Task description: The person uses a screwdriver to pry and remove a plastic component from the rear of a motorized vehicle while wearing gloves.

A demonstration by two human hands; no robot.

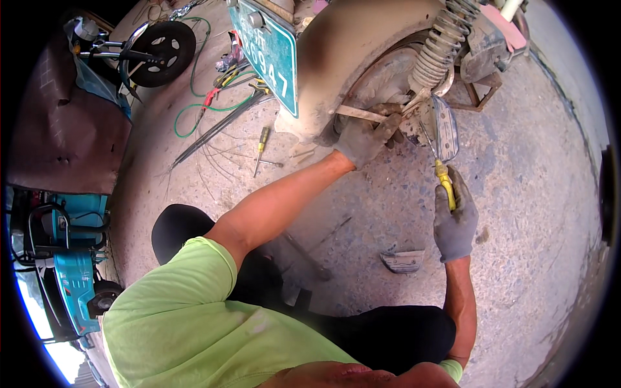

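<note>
My right hand (455,220), in a grey glove, is closed round the yellow handle of a screwdriver (444,179). Its thin metal shaft points up toward the greasy parts beside the rear wheel (381,84) of a dusty vehicle. My left hand (362,141), gloved too, reaches in at the wheel's lower side, under a flat metal bar (360,114). Its fingers are bent against dark, dirty parts there; what they grip is hidden. A ridged footrest-like pad (445,129) stands just right of the screwdriver's shaft.
A coil spring shock absorber (446,45) rises above the wheel, near a green plate (268,55). On the concrete floor lie another screwdriver (261,150), a loose ridged pad (402,261), long thin rods (217,126) and a green hose (183,126). Teal vehicles (76,284) stand at left.
</note>
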